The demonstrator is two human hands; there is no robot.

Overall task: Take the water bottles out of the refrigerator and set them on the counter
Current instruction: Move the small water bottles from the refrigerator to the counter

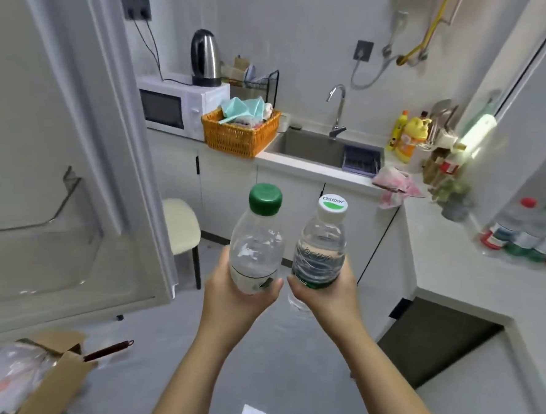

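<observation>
Green-capped bottle (256, 244) is gripped upright by the left hand (234, 292), white-capped bottle (322, 242) by the right hand (328, 298) — just beside each other; at right, other bottles (525, 241) are stood on the desk (454, 259).

Not much of me in shot tbh, just my left hand (237, 300) and right hand (326, 301) plus both forearms (211, 363). It's all bare, from the fingers right down to where the bottom edge cuts my arms off. Forearms are pretty slim with narrow wrists, and you mostly see the backs of the hands and a thumb on each.
</observation>
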